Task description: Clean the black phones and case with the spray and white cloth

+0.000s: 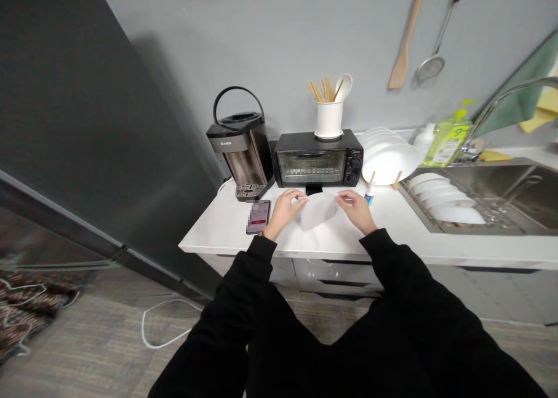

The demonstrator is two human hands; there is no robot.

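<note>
One sheet (319, 211) is being pinched at opposite sides by left hand (284, 212) and right hand (357, 211), centre frame; seemingly picked up, not being laid flat yet.

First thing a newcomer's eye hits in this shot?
Likely the thin white sheet at center, pinched near its upper corners by the left hand and right hand above the white counter. Next, the bright yellow-green soap bottle behind the sink at right, then the black toaster oven beyond the hands, with a white utensil holder on top.
</note>
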